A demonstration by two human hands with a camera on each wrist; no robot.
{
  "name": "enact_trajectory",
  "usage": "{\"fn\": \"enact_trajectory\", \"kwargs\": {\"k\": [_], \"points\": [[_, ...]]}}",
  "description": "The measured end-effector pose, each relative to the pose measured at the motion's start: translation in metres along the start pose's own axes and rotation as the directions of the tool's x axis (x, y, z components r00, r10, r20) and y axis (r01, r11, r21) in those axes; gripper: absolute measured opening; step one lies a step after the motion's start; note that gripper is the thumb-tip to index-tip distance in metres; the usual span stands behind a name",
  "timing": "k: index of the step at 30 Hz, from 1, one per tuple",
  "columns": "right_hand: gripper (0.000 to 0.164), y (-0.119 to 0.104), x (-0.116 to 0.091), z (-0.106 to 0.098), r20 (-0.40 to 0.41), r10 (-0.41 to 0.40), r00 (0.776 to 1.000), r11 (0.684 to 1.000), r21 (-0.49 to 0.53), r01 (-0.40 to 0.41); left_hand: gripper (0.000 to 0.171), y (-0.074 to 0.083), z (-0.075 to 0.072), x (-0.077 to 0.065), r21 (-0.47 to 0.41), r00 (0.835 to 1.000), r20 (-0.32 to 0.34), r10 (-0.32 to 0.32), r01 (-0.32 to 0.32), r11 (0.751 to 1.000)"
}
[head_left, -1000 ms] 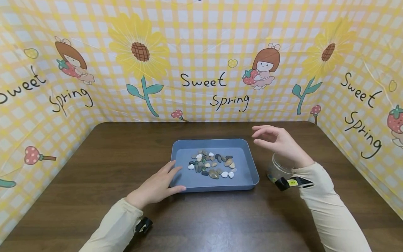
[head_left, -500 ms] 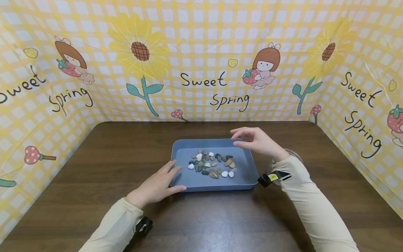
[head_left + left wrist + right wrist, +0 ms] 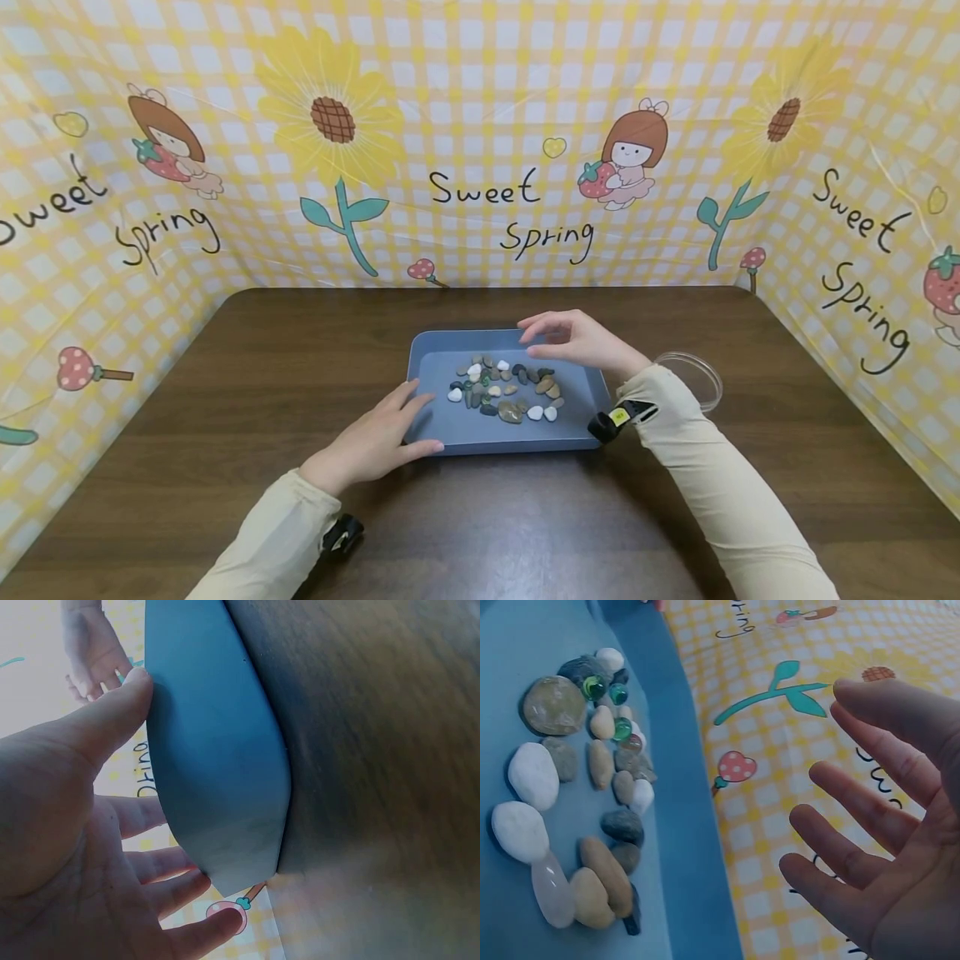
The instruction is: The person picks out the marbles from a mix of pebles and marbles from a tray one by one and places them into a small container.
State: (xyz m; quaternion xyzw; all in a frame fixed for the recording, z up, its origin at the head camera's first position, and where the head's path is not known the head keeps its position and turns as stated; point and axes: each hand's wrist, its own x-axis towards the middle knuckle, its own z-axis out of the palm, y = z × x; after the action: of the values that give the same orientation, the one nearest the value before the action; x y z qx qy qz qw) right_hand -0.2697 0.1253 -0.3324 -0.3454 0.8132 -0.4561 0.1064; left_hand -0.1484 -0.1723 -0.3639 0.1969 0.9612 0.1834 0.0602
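Note:
A blue-grey rectangular tray [image 3: 442,431] holds several pebbles [image 3: 511,412] in white, tan, grey and dark tones. Among the pebbles, the right wrist view shows a few green glass marbles [image 3: 621,728]. At the tray's front left corner my left hand [image 3: 369,442] touches the rim, thumb at the near side and fingers spread along the left wall. Over the back right part of the tray hovers my right hand [image 3: 576,340]. Its fingers [image 3: 862,795] are loosely bent, with nothing between them, apart from the pebbles.
A clear round jar [image 3: 711,390] stands right of the tray, mostly hidden behind my right sleeve [image 3: 720,467]. A printed checked cloth [image 3: 480,108] walls off the back and sides of the brown wooden table [image 3: 300,350].
My right hand has moved left, from above the jar to over the tray's back right, uncovering the jar's rim. My left hand, the tray and the pebbles stay in place.

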Motion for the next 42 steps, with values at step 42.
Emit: {"fn": "enact_trajectory", "kwargs": {"k": [42], "points": [[0.024,0.024,0.046,0.037,0.327,0.057,0.943,0.998,-0.035,-0.048,0.067,-0.001,0.004,0.001,0.004,1.000,0.005,-0.017,0.017,1.000]]}}
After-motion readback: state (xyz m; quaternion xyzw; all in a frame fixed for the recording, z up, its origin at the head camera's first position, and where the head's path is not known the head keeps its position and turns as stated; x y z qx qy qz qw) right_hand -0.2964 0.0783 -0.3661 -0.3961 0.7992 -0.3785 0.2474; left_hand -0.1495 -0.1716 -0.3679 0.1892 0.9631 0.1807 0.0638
